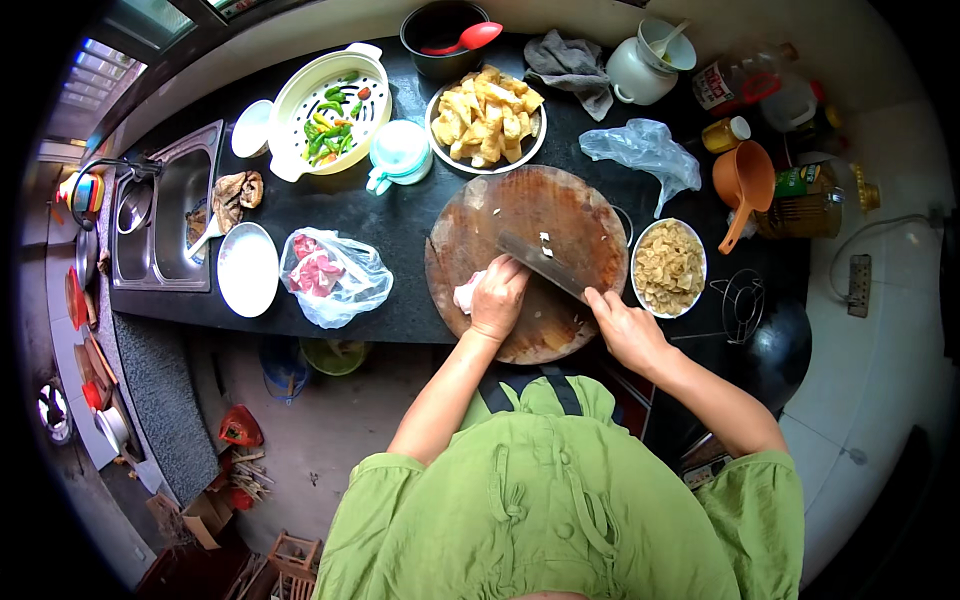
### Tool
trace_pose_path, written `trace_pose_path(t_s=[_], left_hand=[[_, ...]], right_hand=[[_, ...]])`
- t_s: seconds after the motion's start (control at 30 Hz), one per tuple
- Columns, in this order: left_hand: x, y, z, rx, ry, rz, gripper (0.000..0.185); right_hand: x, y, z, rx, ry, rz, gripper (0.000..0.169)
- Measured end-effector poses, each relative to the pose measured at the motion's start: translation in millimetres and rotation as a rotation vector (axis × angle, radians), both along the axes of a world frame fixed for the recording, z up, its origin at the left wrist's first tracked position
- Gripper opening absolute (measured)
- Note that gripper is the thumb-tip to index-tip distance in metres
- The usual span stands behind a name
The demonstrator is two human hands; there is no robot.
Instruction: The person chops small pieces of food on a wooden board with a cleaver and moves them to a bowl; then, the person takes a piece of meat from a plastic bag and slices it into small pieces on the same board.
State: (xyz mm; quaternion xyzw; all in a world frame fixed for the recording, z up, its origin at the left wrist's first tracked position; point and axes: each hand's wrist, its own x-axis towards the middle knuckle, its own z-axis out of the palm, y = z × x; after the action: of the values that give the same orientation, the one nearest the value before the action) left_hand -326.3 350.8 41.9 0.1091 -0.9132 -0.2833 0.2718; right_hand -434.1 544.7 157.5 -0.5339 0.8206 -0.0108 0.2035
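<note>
My right hand [626, 326] grips the handle of a cleaver [544, 264], whose wide blade slants up and left across a round wooden chopping board [540, 330]. Beside the blade, my left hand [501, 296] holds a piece of pale pink raw meat [466, 294] down on the board. Most of that meat is hidden under the hand, and its fingertips are close against the blade. A few small white bits [546, 238] lie past the cleaver. Further left, a clear plastic bag [360, 289] holds more raw meat [315, 271] near the counter's front edge.
Right of the board stands a bowl of pale slices [669, 266], with an orange ladle [742, 176] beyond. Behind it sit a bowl of fried chunks [486, 116], a lidded container [400, 154] and a colander [281, 150] with peppers. An empty white bowl [247, 270] is beside the sink [180, 210].
</note>
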Motion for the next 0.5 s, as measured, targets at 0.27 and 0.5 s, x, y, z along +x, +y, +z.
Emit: trace_pose_path(t_s=[0.27, 0.5], left_hand=[[6, 7, -5, 0.01, -0.148, 0.009, 0.018], [5, -2, -6, -0.002, -0.101, -0.008, 0.017]], right_hand=[[6, -45, -11, 0.041, -0.068, -0.002, 0.043], [11, -87, -30, -0.05, -0.049, -0.006, 0.045]])
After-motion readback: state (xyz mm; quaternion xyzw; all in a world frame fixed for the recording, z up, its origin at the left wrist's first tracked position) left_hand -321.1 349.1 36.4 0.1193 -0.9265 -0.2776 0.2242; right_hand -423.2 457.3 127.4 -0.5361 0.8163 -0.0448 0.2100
